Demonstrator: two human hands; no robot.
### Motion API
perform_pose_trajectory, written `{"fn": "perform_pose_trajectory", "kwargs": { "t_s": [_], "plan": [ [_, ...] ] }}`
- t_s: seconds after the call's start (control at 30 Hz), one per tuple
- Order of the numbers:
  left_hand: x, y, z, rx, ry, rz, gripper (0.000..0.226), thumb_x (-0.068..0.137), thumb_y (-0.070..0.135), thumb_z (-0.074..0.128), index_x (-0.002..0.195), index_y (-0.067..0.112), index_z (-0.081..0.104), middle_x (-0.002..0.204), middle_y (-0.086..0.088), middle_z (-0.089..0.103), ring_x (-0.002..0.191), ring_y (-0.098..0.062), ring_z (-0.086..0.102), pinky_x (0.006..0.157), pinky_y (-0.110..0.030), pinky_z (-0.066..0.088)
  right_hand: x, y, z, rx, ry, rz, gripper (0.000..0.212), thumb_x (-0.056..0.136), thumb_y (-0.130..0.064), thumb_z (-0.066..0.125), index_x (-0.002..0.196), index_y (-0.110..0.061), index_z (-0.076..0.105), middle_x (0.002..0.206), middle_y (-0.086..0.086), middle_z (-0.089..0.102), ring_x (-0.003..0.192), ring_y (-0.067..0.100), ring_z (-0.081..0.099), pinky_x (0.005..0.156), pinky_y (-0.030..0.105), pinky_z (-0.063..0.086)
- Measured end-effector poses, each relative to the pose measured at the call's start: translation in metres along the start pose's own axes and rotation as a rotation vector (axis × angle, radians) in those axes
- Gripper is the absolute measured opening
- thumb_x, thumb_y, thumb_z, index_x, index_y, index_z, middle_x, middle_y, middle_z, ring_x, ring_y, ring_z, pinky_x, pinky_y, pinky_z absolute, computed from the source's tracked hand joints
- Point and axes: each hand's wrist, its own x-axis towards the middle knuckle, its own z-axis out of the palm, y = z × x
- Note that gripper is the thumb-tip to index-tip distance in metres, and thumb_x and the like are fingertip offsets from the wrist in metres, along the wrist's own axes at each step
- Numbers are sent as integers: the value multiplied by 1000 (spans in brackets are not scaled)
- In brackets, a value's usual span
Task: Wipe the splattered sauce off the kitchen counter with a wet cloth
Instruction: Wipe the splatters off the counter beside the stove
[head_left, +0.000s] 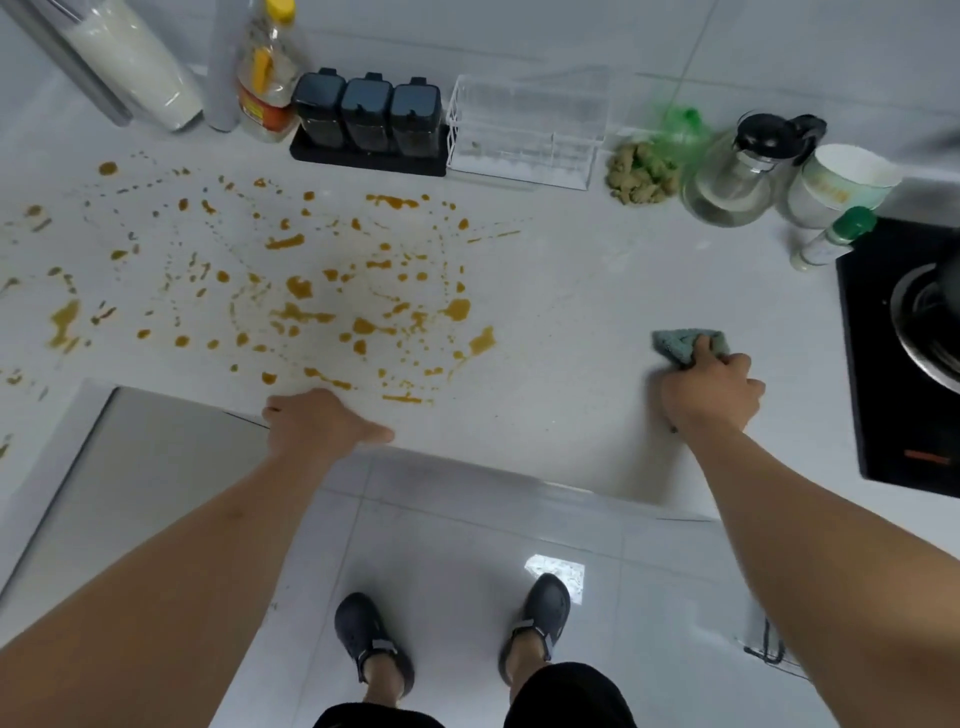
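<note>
Counter (571, 312): white. Sauce (291, 291): orange splatter across its left half. Right hand (711, 389): fingers curled around cloth (680, 345), right of the sauce, near the stove (893, 364). Left hand (317, 421): on counter edge, holding nothing.

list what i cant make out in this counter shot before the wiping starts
All in the head view:
- cloth: mostly covered by the right hand, so its wetness and the exact grip are hidden.
- left hand: its fingertips curl over the counter edge, out of sight.
- sauce: splatter runs past the left frame edge, so its full extent is unknown.
- bottle label: too blurred to read.
- pan: cut off by the right edge.
</note>
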Motion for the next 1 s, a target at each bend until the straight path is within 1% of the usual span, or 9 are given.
{"fn": "perform_pose_trajectory", "kwargs": {
  "t_s": [0.17, 0.3, 0.43, 0.53, 0.6, 0.63, 0.7, 0.73, 1.0],
  "plan": [
    [4, -5, -9, 110, -59, 118, 117, 14, 109, 51, 83, 15, 65, 96, -12, 71, 102, -39, 65, 93, -47, 55, -107, -92, 51, 22, -29, -184, 68, 89, -34, 47, 155, -32, 34, 134, 11, 44, 105, 39, 45, 100, 43, 39],
    [-4, -15, -21, 195, -59, 225, 108, 45, 108, 51, 100, 16, 67, 104, -6, 71, 100, -31, 68, 95, -43, 52, -209, -168, 88, -47, -103, -413, 67, 88, -33, 52, 153, -30, 39, 131, 13, 48, 107, 39, 47, 90, 41, 39],
    [1, -46, -32, 110, -48, 344, 81, 67, 94, 61, 78, 14, 61, 79, -2, 67, 75, -24, 66, 62, -28, 46, -221, -158, 86, -134, -154, -638, 70, 85, -27, 58, 153, -32, 42, 131, 14, 50, 108, 39, 47, 91, 41, 40],
    [18, -88, -41, 50, -5, 383, 68, 79, 81, 65, 74, 13, 62, 74, -2, 65, 70, -23, 66, 56, -27, 42, -187, -114, 71, -191, -62, -480, 66, 90, -26, 56, 154, -32, 40, 134, 14, 49, 107, 40, 46, 94, 42, 45],
    [32, -112, -42, 59, 26, 345, 67, 83, 79, 62, 84, 12, 69, 85, -5, 70, 81, -25, 69, 62, -28, 48, -163, -94, 63, -130, -33, -206, 59, 92, -28, 49, 151, -31, 41, 133, 12, 46, 107, 41, 42, 92, 47, 49],
    [40, -122, -43, 74, 31, 310, 72, 84, 79, 60, 99, 10, 73, 106, -12, 73, 99, -30, 69, 73, -32, 54, -158, -96, 62, -69, -39, -63, 56, 91, -31, 48, 146, -31, 43, 131, 11, 44, 107, 41, 40, 90, 50, 51],
    [52, -136, -47, 96, 36, 237, 88, 83, 82, 57, 128, 7, 66, 152, -28, 47, 139, -40, 48, 101, -45, 51, -161, -121, 67, 48, -57, 135, 55, 87, -38, 48, 141, -27, 44, 131, 9, 41, 109, 41, 39, 88, 54, 54],
    [59, -142, -50, 106, 28, 207, 95, 83, 84, 56, 136, 5, 61, 161, -31, 32, 148, -43, 35, 109, -50, 46, -170, -141, 72, 101, -67, 149, 56, 86, -40, 47, 140, -23, 45, 133, 10, 41, 110, 42, 40, 90, 55, 53],
    [83, -133, -43, 111, -1, 192, 98, 84, 79, 62, 147, 5, 53, 158, -42, 27, 150, -54, 26, 119, -58, 34, -267, -280, 124, -67, -111, -344, 68, 89, -28, 49, 155, -25, 33, 144, 11, 42, 110, 40, 45, 99, 44, 43]
  ]
}}
